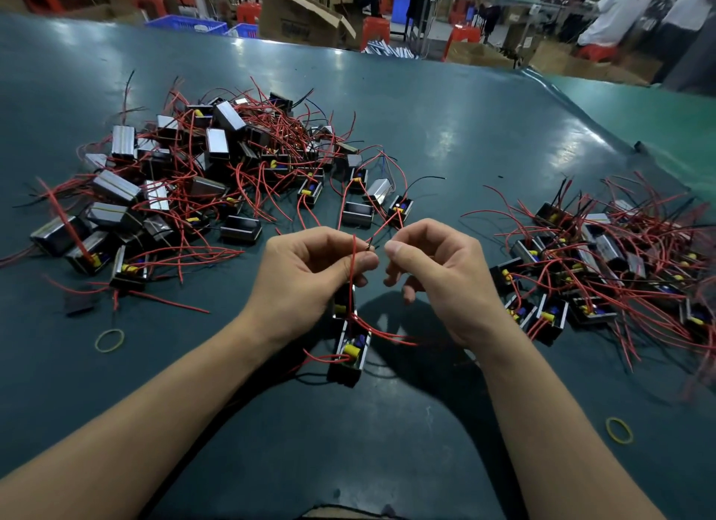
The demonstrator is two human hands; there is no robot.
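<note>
From where I stand the job looks roughly midway: the left hand [310, 275] and right hand [434, 279] pinch a red lead [353, 256] of 1 wired module [348, 353] lying on the tabletop [465, 132] beneath them, between a big tangled pile [186, 178] and a smaller pile [604, 271].

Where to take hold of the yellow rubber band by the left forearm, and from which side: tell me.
Come down on the rubber band from above and pinch its right arc, one finger inside the loop, one outside. It lies flat and thin on the table, so no side offers an edge. That arc is nearest the left hand, now pinching a red wire.
</note>
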